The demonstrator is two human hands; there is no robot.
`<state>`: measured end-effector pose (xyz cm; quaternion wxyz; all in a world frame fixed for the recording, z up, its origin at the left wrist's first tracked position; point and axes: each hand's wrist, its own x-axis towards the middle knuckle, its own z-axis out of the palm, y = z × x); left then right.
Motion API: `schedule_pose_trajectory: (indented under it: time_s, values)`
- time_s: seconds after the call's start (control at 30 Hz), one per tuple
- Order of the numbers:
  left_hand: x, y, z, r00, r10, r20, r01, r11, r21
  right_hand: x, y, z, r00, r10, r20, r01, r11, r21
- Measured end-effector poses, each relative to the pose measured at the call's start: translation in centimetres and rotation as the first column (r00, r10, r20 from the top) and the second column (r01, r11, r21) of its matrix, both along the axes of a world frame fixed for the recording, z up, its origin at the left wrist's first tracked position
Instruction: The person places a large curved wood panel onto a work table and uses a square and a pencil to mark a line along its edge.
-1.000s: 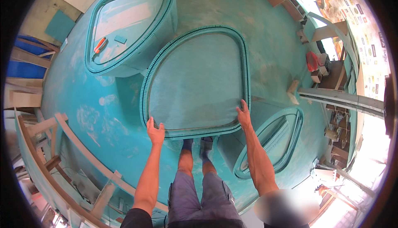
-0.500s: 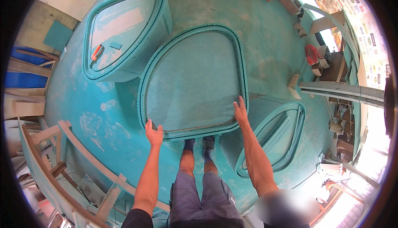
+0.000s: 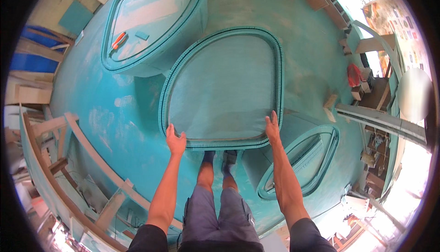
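A large teal panel (image 3: 224,87) with a rounded, almost D-shaped outline and a ribbed raised border fills the middle of the frame, its flat face turned up toward the camera. The left hand (image 3: 175,141) grips its near edge at the lower left corner, fingers curled over the ribbed rim. The right hand (image 3: 272,129) holds the same edge at the lower right corner, fingers stretched up along the border and the thumb set against it. Both forearms rise from the bottom of the frame, and the person's legs and feet (image 3: 219,157) in dark socks show just below the panel's near edge.

To the upper left stands a similar teal mould (image 3: 151,64) with thick walls; an orange-handled tool (image 3: 118,40) and a small teal piece (image 3: 142,35) lie on its pale inner face. At the lower right, just beside the right forearm, a third teal frame-shaped part (image 3: 306,160) lies tilted. All of it rests on a teal-painted floor (image 3: 105,114). Wooden frames (image 3: 64,160) curve along the left rim, and a red object (image 3: 354,74) sits among shelving at the right
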<state>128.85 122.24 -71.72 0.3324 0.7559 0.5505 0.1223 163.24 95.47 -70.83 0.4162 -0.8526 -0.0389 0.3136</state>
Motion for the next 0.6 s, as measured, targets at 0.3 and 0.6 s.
schedule_pose_trajectory:
  time_s: [0.3,0.6]
  values:
    - [-4.2,-6.6,7.3,0.997,0.078,0.01,-0.076,0.989,-0.128,-0.2,-4.5,1.1,0.984,0.168,0.058,-0.162,0.983,-0.087]
    - [-25.9,-20.9,7.8,0.798,0.079,-0.597,-0.455,0.728,-0.512,-14.4,-7.4,6.7,0.89,0.113,-0.441,-0.175,0.979,-0.103]
